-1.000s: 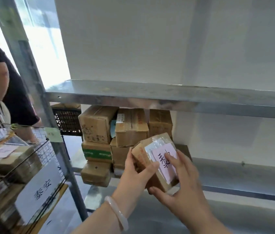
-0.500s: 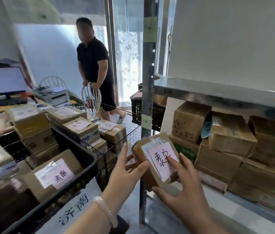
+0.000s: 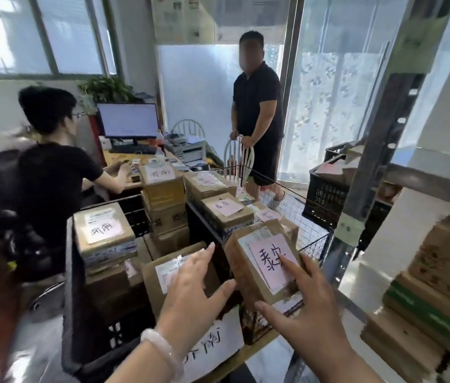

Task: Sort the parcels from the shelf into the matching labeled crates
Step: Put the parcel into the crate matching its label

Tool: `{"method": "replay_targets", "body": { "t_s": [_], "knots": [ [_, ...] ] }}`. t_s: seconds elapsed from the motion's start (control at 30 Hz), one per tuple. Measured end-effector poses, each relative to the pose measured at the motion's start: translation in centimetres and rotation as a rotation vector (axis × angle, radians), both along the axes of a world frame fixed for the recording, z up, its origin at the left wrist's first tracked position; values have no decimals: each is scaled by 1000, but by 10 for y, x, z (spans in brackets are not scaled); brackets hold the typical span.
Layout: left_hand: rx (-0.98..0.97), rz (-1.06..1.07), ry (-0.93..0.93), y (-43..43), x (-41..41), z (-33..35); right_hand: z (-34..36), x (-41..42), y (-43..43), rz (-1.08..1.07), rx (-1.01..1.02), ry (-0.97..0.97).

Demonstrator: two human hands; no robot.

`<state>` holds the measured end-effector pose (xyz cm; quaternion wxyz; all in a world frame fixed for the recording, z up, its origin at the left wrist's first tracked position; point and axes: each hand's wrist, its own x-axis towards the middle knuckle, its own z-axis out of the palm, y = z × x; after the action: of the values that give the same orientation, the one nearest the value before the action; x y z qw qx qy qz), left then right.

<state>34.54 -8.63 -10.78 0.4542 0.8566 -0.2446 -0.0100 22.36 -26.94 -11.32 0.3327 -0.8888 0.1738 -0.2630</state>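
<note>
My right hand [image 3: 310, 308] grips a small brown parcel [image 3: 241, 269] with a pink handwritten label, thumb under its near edge and fingers on top. The parcel hangs tilted above the gap between a black plastic crate [image 3: 69, 272] and a wire basket [image 3: 313, 217]. Apart from the parcel and just to its left, my left hand [image 3: 190, 294] has its fingers spread over a boxed parcel in the black crate. A white paper label [image 3: 215, 346] hangs on that crate's front. Both containers hold several labeled parcels. Stacked shelf parcels [image 3: 445, 272] sit at the right.
The shelf's metal post [image 3: 370, 161] stands just right of the wire basket. Another black crate [image 3: 326, 194] sits on the floor behind it. One person sits at a desk with a monitor [image 3: 128, 120] on the left; another stands by a white chair [image 3: 239, 158].
I have turned left from the shelf toward the crates, carrying the parcel along. My left hand has come off the parcel and spread open; my right hand alone holds it now.
</note>
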Motion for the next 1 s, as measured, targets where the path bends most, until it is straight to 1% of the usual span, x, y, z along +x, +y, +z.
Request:
{"method": "replay_targets", "body": {
  "t_s": [0.17, 0.3, 0.4, 0.5, 0.63, 0.73, 0.83, 1.0],
  "knots": [
    [112, 58, -78, -3, 27, 6, 0, 48, -12, 82, -10, 14],
    [151, 81, -87, -14, 45, 7, -2, 76, -27, 125, -37, -6],
    [172, 75, -92, -26, 56, 7, 1, 96, -46, 106, -36, -38],
    [187, 69, -89, -35, 68, 5, 6, 115, -78, 31, -26, -34],
    [209, 75, -96, -50, 83, 5, 13, 149, -133, -64, -60, 11],
    [221, 64, -109, -61, 94, 3, 12, 183, -168, -97, -60, 89],
    [244, 64, -114, -73, 107, 2, 9, 225, -194, -84, -34, 146],
    [288, 100, -151, -93, 144, 11, 3, 308, -218, -55, -69, 233]
  ]
}}
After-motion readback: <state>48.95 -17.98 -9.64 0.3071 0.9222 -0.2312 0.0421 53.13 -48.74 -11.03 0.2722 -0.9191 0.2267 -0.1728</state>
